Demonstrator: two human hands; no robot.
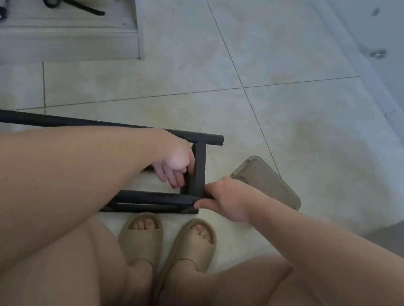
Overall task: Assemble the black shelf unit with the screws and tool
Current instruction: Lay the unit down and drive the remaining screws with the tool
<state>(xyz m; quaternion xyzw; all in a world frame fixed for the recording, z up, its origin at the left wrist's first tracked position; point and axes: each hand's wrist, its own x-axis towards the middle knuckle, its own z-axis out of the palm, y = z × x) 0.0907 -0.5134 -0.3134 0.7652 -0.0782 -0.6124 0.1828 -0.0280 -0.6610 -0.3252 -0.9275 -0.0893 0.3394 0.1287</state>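
Note:
The black shelf frame [157, 200] lies on the tiled floor in front of my feet, with a far tube [208, 139], a near rail and a short crossbar [198, 168] joining them. My left hand [174, 164] reaches inside the frame, its fingers curled against the inner side of the crossbar. My right hand [228, 200] grips the right end of the near rail at the corner joint, thumb underneath. No screw or tool shows plainly; anything in my right hand is hidden by its fingers.
A tan flat pouch [267, 181] lies on the floor just right of the frame. My two feet in beige slides [166, 242] stand below it. A low grey step [61, 35] with bags and a tripod sits far left. A wall runs along the right.

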